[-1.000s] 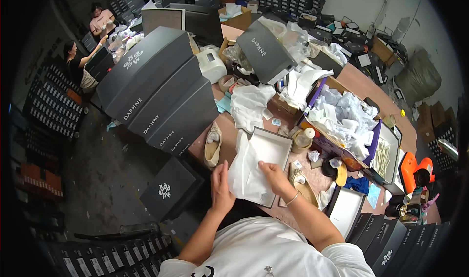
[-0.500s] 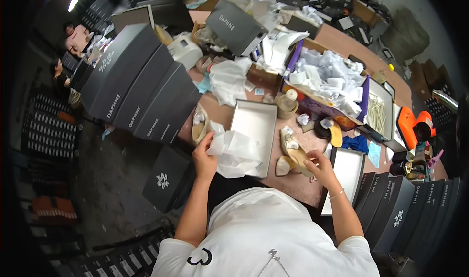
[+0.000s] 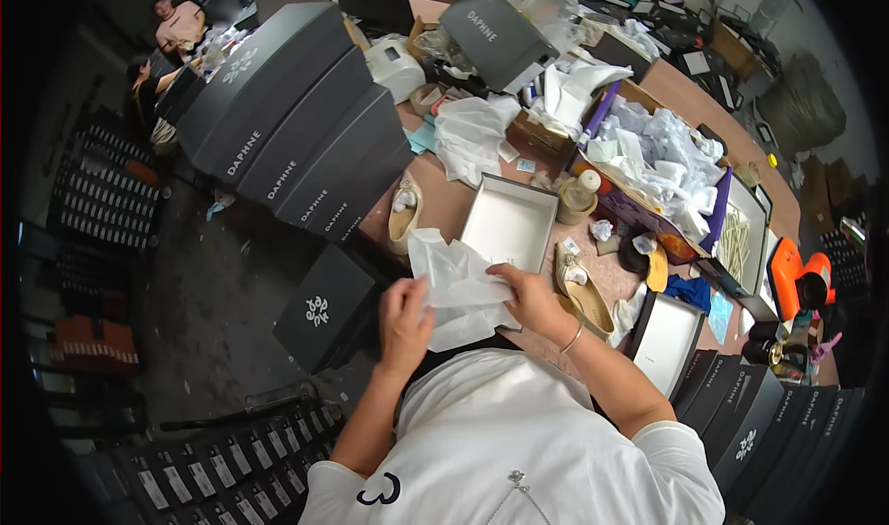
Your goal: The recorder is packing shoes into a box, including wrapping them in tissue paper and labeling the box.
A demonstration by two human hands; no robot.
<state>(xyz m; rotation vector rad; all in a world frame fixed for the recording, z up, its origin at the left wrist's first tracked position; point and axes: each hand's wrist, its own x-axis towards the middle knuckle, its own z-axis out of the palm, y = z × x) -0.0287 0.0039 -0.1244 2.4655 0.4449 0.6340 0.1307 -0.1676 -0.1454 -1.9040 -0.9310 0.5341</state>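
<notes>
Since the earlier frame, the right hand (image 3: 526, 295) has been brought back from the shoes at the right of the box to the sheet of white tissue paper (image 3: 456, 286), which is now gripped by both hands. By the left hand (image 3: 405, 319) the lower left edge of the sheet is pinched between thumb and fingers; the right hand is closed on its right edge, with the fingers laid over the paper. The paper is thin, crumpled and half translucent, with soft folds, and it is held just below the centre of the frame, over the near edge of the table (image 3: 444, 206). Its upper corner overlaps the lower end of the open shoe box (image 3: 511, 224), a shallow rectangular tray of pale grey cardboard with a dark rim, which lies in the centre of the frame.

At the right of the box one beige flat shoe (image 3: 582, 291) is lying, with a small white wad inside. A second beige shoe (image 3: 404, 212) is seen at the left of the box, near the table edge. In the upper left of the frame long matt dark grey boxes (image 3: 296, 127) are stacked in a slanting row. In the upper right a purple-edged carton (image 3: 662, 168) is filled with loose white paper.
</notes>
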